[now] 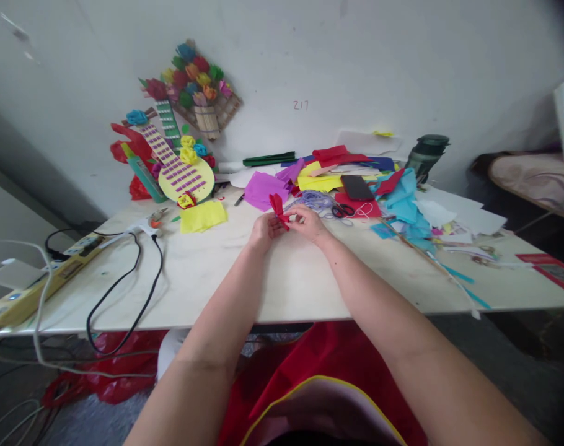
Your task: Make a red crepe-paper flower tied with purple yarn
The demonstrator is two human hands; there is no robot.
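Note:
A small gathered piece of red crepe paper (pixel 277 205) stands up between my two hands, above the middle of the table (pixel 305 272). My left hand (pixel 266 229) grips it low on its left side, fingers closed. From the right, my right hand (pixel 308 223) pinches the lower edge of the same red paper between thumb and fingers. Just behind the hands lies a bundle of pale purple string (pixel 313 201). Black scissors (pixel 343 211) rest to the right of the string. My fingers hide part of the red paper.
A hot glue gun (pixel 145 226) and its black cord lie left, near a long power strip (pixel 44 279). Yellow crepe paper (pixel 204 216) and a paper-flower guitar (pixel 186 176) are back left. A phone (pixel 356 188), blue crepe paper (pixel 405 201) and a dark bottle (pixel 426 158) are right.

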